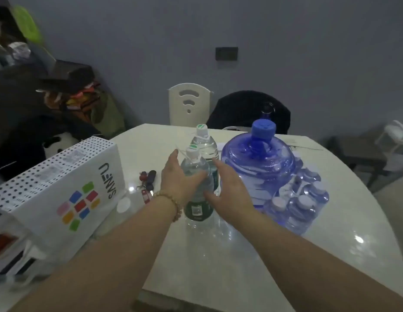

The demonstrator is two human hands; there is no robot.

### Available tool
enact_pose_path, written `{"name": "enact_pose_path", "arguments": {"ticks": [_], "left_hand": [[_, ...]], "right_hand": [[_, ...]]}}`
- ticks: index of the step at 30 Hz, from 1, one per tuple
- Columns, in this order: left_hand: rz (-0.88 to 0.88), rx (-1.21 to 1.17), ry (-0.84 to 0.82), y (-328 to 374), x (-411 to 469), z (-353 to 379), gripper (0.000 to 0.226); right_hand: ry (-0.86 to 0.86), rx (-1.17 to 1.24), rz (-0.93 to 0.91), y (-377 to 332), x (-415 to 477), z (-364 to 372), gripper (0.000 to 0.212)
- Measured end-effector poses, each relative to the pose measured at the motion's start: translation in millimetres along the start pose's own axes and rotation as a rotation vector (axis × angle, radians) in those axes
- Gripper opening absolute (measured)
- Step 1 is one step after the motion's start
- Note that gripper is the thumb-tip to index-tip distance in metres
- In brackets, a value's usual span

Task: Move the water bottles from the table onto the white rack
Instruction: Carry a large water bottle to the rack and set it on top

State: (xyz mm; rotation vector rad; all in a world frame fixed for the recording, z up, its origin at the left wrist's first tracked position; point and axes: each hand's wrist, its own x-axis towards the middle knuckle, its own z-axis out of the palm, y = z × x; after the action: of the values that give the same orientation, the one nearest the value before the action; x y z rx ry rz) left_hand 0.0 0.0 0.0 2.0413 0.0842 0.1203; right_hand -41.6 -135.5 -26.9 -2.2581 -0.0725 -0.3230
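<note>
Two clear water bottles with white caps and dark green labels stand in the middle of the white table [218,266]. The near bottle [197,206] is upright, and my left hand [178,179] wraps its upper body from the left. My right hand [232,190] rests against its right side, fingers spread, thumb on the bottle. The far bottle [205,145] stands just behind, touching it. A big blue water jug [259,167] with a blue cap sits to the right. A shrink-wrapped pack of small bottles [301,203] lies beside the jug. No white rack is in view.
A white dotted box [61,188] with coloured squares lies at the table's left. Keys [147,181] lie between the box and the bottles. Behind the table stand a white chair [189,104] and a dark draped chair [247,111]. Clutter fills the left corner.
</note>
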Motion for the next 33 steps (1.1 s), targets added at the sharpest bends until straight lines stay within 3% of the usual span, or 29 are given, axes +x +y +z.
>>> {"name": "enact_pose_path", "arguments": {"ticks": [4, 8, 10, 12, 15, 20, 25, 33], "left_hand": [[0.078, -0.061, -0.174, -4.9, 36.5, -3.3, 0.085], [0.127, -0.131, -0.294, -14.5, 53.6, 2.3, 0.041], [0.209, -0.123, -0.298, -17.4, 53.8, 0.7, 0.030], [0.293, -0.119, -0.358, -16.2, 50.5, -2.4, 0.030], [0.394, -0.096, -0.463, -8.4, 40.3, -5.3, 0.035], [0.464, -0.037, -0.367, -3.4, 11.2, -3.7, 0.040], [0.413, -0.007, -0.285, 2.1, -32.9, -9.1, 0.030], [0.526, 0.016, -0.543, 90.1, -129.1, 8.9, 0.018]], "right_hand": [[-0.044, -0.057, 0.053, -12.5, 37.3, 23.5, 0.100], [0.035, 0.068, 0.064, -13.4, 48.1, 46.3, 0.092], [0.117, 0.088, 0.067, -12.1, 47.4, 53.1, 0.085], [0.178, -0.055, 0.056, -5.7, 42.8, 58.0, 0.085], [0.141, -0.136, 0.074, -3.4, 34.3, 56.3, 0.097], [0.052, 0.157, 0.084, -9.7, 11.5, 50.0, 0.085], [0.128, 0.289, 0.082, -29.6, -38.8, 29.0, 0.083], [0.303, 0.326, 0.067, -43.9, -136.9, -75.8, 0.093]]}}
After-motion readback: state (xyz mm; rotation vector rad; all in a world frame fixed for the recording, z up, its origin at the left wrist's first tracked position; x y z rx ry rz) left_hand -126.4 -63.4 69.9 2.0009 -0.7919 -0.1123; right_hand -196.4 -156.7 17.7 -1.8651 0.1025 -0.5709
